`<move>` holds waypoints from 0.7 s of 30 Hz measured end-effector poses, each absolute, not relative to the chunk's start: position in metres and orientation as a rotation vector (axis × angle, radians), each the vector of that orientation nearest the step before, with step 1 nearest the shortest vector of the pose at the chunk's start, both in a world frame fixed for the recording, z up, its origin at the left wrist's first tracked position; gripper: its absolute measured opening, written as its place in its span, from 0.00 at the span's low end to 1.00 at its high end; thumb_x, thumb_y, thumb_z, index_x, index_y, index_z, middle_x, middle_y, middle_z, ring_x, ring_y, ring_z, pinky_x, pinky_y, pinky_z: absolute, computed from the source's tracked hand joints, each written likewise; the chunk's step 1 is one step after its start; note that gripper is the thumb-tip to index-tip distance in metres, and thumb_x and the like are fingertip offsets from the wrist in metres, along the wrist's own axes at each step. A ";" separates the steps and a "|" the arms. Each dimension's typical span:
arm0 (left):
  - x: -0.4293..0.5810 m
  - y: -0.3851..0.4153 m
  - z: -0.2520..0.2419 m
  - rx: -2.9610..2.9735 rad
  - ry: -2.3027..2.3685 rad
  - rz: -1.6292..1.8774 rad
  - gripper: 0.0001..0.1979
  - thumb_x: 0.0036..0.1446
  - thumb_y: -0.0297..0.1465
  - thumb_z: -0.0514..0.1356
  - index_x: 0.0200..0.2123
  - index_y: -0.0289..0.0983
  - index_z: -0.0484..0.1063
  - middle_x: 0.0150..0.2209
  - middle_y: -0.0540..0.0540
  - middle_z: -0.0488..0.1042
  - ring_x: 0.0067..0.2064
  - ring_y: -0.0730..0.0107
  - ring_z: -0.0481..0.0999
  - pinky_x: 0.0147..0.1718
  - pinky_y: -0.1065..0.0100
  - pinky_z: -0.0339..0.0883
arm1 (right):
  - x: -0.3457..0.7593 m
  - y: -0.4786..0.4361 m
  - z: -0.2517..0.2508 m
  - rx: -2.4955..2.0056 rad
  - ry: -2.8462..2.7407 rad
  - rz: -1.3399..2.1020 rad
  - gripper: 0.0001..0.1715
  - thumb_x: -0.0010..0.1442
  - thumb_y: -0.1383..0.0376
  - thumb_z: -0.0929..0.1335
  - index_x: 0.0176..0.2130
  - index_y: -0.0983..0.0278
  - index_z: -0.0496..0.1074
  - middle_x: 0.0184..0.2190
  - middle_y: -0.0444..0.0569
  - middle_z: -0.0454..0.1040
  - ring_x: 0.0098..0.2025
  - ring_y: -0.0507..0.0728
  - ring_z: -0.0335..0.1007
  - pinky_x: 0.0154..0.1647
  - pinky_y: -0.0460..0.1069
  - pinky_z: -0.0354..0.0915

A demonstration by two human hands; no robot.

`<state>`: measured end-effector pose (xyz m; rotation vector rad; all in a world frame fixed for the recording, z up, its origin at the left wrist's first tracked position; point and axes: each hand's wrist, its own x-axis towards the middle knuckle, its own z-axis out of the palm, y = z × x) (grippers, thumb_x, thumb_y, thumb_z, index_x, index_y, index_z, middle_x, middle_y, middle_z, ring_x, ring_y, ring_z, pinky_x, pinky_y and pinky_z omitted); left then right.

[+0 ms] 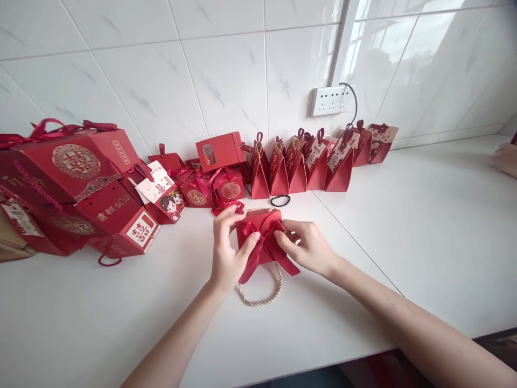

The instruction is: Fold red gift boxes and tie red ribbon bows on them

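Note:
A small red gift box (258, 222) lies on the white counter (424, 226) in front of me, with a dark red ribbon bow (267, 245) across it and a gold rope handle (260, 293) looping toward me. My left hand (228, 250) grips the box's left side and pinches the left loop of the bow. My right hand (305, 245) pinches the right loop of the bow, its fingers curled.
A row of red triangular gift bags (297, 167) stands along the tiled wall. Larger red boxes (76, 183) pile at the left, smaller ribboned boxes (220, 186) behind. A black hair tie (280, 200) lies near. Another person's hand (504, 159) shows at far right. A wall socket (329, 101).

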<state>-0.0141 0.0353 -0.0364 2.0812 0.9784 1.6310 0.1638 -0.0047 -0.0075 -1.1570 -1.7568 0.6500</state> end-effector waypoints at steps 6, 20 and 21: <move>-0.011 0.035 -0.041 2.172 0.959 1.697 0.07 0.59 0.32 0.60 0.40 0.40 0.66 0.51 0.41 0.66 0.58 0.60 0.67 0.52 0.56 0.67 | 0.162 -0.004 -0.007 -1.249 -1.715 0.626 0.20 0.59 0.59 0.62 0.19 0.62 0.54 0.16 0.39 0.54 0.19 0.47 0.47 0.19 0.45 0.53; -0.016 0.034 -0.034 2.178 1.066 1.618 0.10 0.61 0.34 0.56 0.27 0.39 0.62 0.47 0.41 0.69 0.54 0.62 0.71 0.44 0.62 0.68 | 0.172 0.003 -0.012 -1.195 -1.771 0.598 0.17 0.60 0.63 0.59 0.21 0.61 0.53 0.18 0.39 0.55 0.21 0.48 0.49 0.21 0.44 0.56; -0.016 0.034 -0.034 2.181 1.070 1.618 0.11 0.62 0.34 0.55 0.27 0.39 0.62 0.47 0.41 0.69 0.54 0.62 0.70 0.45 0.62 0.68 | 0.173 0.004 -0.012 -1.191 -1.779 0.590 0.16 0.60 0.63 0.59 0.22 0.61 0.54 0.19 0.40 0.56 0.21 0.48 0.50 0.21 0.44 0.57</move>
